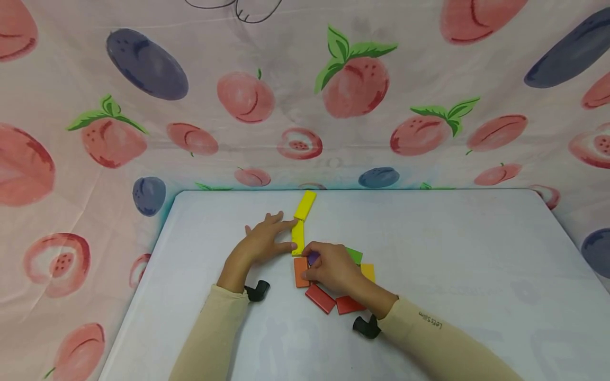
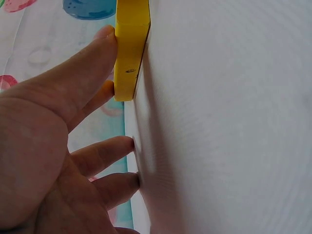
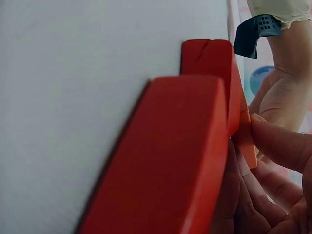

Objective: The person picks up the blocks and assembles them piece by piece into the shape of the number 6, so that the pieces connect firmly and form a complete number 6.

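Note:
Two bright yellow blocks lie end to end near the table's back edge, an upper one [image 1: 305, 205] and a lower one [image 1: 297, 236]. My left hand [image 1: 261, 241] touches the left side of the lower block with thumb and index fingertips, its other fingers spread. In the left wrist view they meet the side of the yellow block [image 2: 131, 58]. Just below it lies an orange block [image 1: 301, 272]. My right hand [image 1: 333, 269] grips this orange block, thumb on its near part and curled index finger at its far end. A purple block [image 1: 313, 257] is partly hidden under that hand.
Around my right hand, a left red block [image 1: 320, 299], a right red block [image 1: 350, 305], a yellow-orange block [image 1: 368, 272] and a green block [image 1: 354, 255] form a curve on the white table [image 1: 457, 264]. Fruit-patterned cloth [image 1: 295, 106] hangs behind. Black wrist cameras sit at both sleeves.

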`<state>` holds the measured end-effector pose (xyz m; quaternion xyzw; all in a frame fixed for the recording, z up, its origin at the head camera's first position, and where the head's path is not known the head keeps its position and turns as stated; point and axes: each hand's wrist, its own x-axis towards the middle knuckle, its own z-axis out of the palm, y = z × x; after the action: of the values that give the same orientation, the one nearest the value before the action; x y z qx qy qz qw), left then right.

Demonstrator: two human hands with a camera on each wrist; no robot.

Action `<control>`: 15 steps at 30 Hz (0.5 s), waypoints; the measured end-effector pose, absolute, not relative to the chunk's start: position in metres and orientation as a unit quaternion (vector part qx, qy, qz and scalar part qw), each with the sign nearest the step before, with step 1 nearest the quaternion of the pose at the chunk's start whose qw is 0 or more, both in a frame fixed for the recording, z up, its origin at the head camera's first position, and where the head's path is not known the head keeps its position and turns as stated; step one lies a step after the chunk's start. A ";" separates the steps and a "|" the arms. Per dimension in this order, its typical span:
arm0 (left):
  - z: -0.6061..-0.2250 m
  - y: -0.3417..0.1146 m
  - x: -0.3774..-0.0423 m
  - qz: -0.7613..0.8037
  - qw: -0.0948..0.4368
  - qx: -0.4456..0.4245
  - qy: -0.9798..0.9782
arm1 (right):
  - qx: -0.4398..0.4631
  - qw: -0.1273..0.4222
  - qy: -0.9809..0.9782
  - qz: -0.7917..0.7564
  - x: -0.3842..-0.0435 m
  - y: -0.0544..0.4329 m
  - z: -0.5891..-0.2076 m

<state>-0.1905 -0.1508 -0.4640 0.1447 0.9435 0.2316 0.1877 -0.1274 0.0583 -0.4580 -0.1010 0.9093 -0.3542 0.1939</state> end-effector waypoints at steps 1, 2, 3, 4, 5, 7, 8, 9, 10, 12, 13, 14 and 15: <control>-0.464 -0.151 -0.190 0.231 0.186 0.146 0.944 | -0.102 0.193 0.911 -0.350 -0.127 0.058 -0.458; -0.464 -0.151 -0.191 0.232 0.187 0.146 0.943 | -0.102 0.193 0.912 -0.347 -0.127 0.058 -0.458; -0.464 -0.151 -0.191 0.232 0.186 0.147 0.943 | -0.102 0.192 0.914 -0.343 -0.126 0.057 -0.458; -0.464 -0.152 -0.191 0.232 0.186 0.147 0.943 | -0.102 0.192 0.915 -0.340 -0.126 0.057 -0.458; -0.464 -0.152 -0.191 0.233 0.186 0.147 0.943 | -0.101 0.192 0.916 -0.336 -0.126 0.057 -0.458; -0.464 -0.152 -0.191 0.233 0.186 0.148 0.943 | -0.097 0.192 0.918 -0.333 -0.126 0.056 -0.458; -0.465 -0.152 -0.191 0.234 0.186 0.147 0.943 | -0.096 0.192 0.919 -0.332 -0.126 0.056 -0.458; -0.465 -0.152 -0.191 0.234 0.186 0.148 0.943 | -0.094 0.192 0.919 -0.331 -0.126 0.055 -0.458; -0.465 -0.152 -0.191 0.234 0.187 0.147 0.943 | -0.093 0.193 0.919 -0.330 -0.126 0.055 -0.458; -0.466 -0.152 -0.192 0.233 0.187 0.148 0.943 | -0.092 0.193 0.920 -0.329 -0.126 0.055 -0.458; -0.466 -0.152 -0.192 0.232 0.186 0.149 0.943 | -0.093 0.193 0.920 -0.328 -0.126 0.055 -0.458; -0.466 -0.152 -0.192 0.232 0.186 0.149 0.943 | -0.093 0.193 0.921 -0.326 -0.126 0.055 -0.458; -0.466 -0.152 -0.192 0.232 0.186 0.149 0.943 | -0.094 0.194 0.921 -0.326 -0.126 0.055 -0.458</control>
<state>-0.1921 -0.1516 -0.4662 0.1489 0.9431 0.2319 0.1859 -0.1261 0.0551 -0.4578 -0.0936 0.9205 -0.3260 0.1938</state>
